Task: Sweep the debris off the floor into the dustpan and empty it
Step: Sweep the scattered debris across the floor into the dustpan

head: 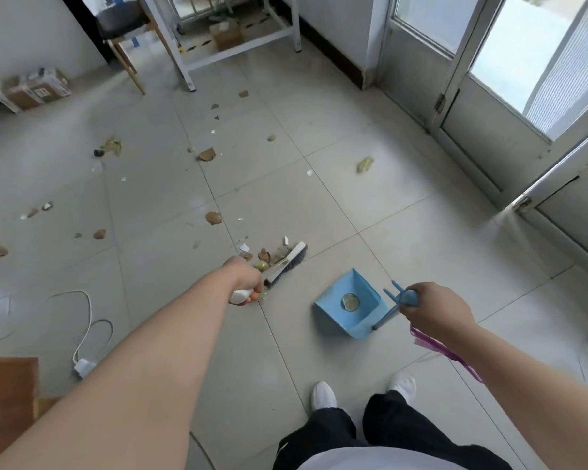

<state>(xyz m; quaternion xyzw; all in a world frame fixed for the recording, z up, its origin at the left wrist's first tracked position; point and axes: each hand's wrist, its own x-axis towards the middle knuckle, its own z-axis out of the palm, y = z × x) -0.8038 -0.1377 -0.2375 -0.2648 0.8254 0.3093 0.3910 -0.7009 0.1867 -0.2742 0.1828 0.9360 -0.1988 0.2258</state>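
My left hand (243, 278) grips the white handle of a broom (285, 264), whose dark bristles touch the floor beside a small heap of debris (268, 257). To its right my right hand (434, 308) holds the upright blue handle of a light blue dustpan (326, 320), which stands on the tiles with its mouth turned toward the broom. One round greenish scrap (350, 301) lies inside the pan. More scraps (207, 154) of brown leaf, green bits and white chips are scattered over the tiles to the left and farther ahead.
A white cable with a plug (84, 366) lies on the floor at the left, near a brown wooden edge (8, 385). A cardboard box (35, 88), a chair (123, 32) and a white metal frame (238, 49) stand at the back. Glass doors (509, 79) are on the right. My feet (324, 395) are below.
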